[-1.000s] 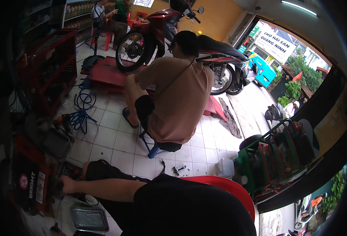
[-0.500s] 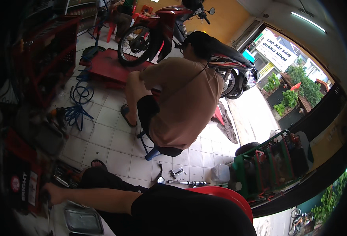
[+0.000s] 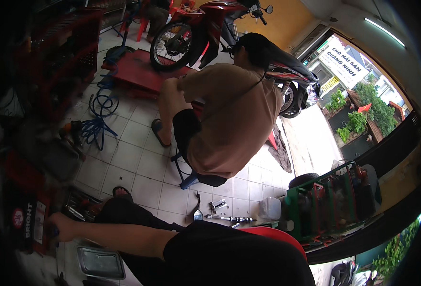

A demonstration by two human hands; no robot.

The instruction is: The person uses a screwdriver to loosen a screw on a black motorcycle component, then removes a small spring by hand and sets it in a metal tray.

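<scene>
My right arm (image 3: pixel 129 238), in a black sleeve, reaches across the lower part of the head view to the left. At its end my right hand (image 3: pixel 66 228) is closed round the dark blue handle of what looks like a screwdriver. The screwdriver's thin shaft (image 3: pixel 57 260) points down and its tip is lost in shadow. The hand is beside a red and black box (image 3: pixel 38 224). Below the hand, on the floor, lies a shallow metal tray (image 3: pixel 100 263). A case of hand tools (image 3: pixel 79 207) lies just above the hand, next to my leg (image 3: pixel 129 214). My left hand is not in view.
A co-worker (image 3: pixel 234 114) sits on a low blue stool (image 3: pixel 189 181) before a motorbike (image 3: pixel 210 33) on a red lift platform (image 3: pixel 134 71). A blue hose (image 3: pixel 98 126) is coiled on the tiles. A shock absorber (image 3: pixel 229 219) and a green cart (image 3: pixel 315 205) are at the right.
My view has shifted slightly, moving the surroundings right and up. My right hand has moved a little beside the red and black box, still holding the screwdriver. The co-worker stays seated.
</scene>
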